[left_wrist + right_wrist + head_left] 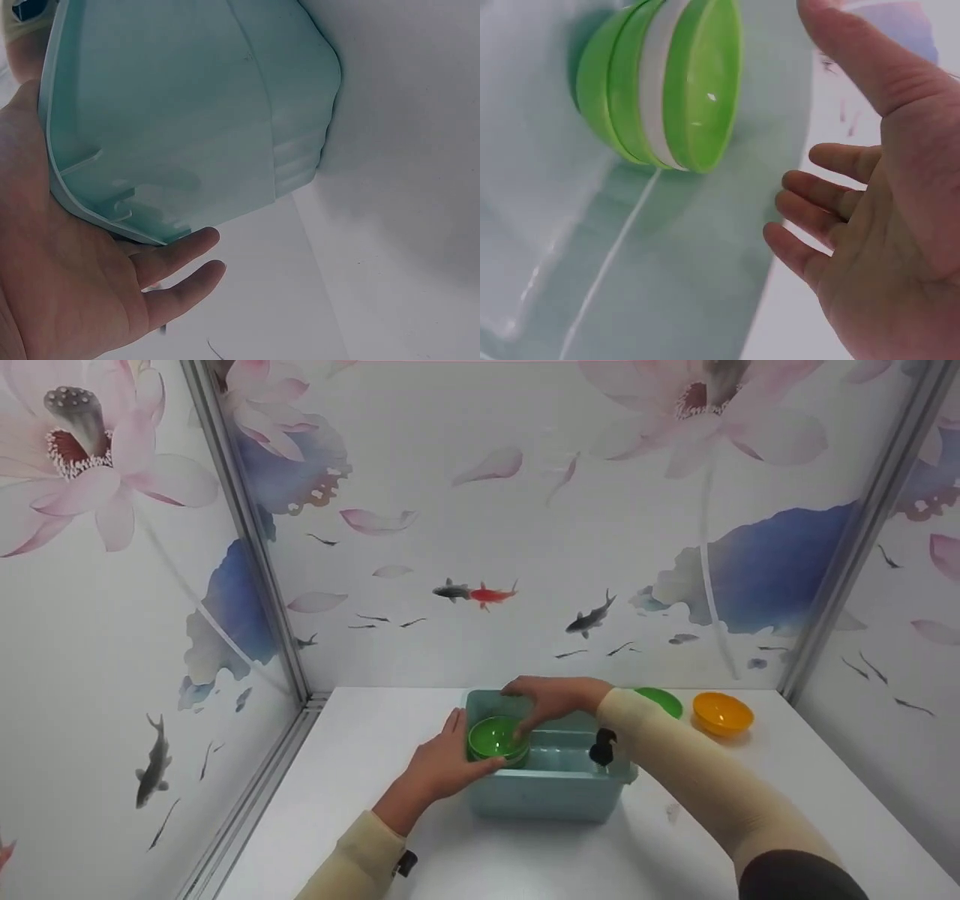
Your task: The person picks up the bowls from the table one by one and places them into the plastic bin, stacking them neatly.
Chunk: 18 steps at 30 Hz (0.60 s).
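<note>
On the left, the person's left hand lies flat against the outside of the pale teal bin, fingers straight and relaxed, steadying its left wall rather than gripping it; the left wrist view shows the palm spread under the bin's rim with nothing pinched. Just inside that wall sits the stack of green bowls, nested with a white one showing between the green rims in the right wrist view, resting in the bin's left end. Above it hovers the right hand, reaching over the far rim, fingers loosely spread and holding nothing; whether the fingertips brush the top bowl I cannot tell. Further right, on the white table, stand a lone green bowl and an orange bowl, well apart from the bin. The risk, as I judge it, is that the nested stack sits tilted against the wall, so a careless nudge could tip it over, or the light bin could slide if the left hand pushes too hard.
</note>
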### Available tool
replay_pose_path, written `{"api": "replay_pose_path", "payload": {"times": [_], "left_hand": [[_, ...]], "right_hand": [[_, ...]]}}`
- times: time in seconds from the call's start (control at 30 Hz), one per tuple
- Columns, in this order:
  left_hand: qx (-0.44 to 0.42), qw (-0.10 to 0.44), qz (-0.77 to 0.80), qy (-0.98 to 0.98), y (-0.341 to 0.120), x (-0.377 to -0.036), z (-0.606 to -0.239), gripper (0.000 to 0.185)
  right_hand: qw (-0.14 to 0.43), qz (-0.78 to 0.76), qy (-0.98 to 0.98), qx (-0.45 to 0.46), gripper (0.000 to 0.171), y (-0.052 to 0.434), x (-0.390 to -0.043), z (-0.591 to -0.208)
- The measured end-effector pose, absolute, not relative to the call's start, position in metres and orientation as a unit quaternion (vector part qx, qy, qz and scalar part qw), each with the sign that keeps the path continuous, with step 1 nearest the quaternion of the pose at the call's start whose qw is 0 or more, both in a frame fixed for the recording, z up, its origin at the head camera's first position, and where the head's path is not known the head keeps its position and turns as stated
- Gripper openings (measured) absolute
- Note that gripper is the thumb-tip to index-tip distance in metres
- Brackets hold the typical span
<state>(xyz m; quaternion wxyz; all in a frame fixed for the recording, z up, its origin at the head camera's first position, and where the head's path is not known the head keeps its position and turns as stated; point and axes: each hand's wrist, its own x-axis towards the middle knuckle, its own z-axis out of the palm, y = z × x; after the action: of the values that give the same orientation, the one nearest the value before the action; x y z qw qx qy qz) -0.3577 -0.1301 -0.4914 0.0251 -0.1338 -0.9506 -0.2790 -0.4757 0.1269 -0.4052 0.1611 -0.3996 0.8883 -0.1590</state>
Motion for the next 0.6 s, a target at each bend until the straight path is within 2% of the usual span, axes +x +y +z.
{"api": "replay_pose_path", "payload": {"times": [0.4, 0.6], "left_hand": [[-0.124, 0.016, -0.280, -0.952, -0.127, -0.356, -0.490, 0.126], [-0.129, 0.021, -0.277, -0.952, -0.127, -0.356, -0.490, 0.129]], "right_hand": [[0.036, -0.263, 0.866, -0.424, 0.061, 0.197, -0.457, -0.411], [-0.028, -0.304, 0.879, -0.366, 0.047, 0.244, -0.448, -0.418]]}}
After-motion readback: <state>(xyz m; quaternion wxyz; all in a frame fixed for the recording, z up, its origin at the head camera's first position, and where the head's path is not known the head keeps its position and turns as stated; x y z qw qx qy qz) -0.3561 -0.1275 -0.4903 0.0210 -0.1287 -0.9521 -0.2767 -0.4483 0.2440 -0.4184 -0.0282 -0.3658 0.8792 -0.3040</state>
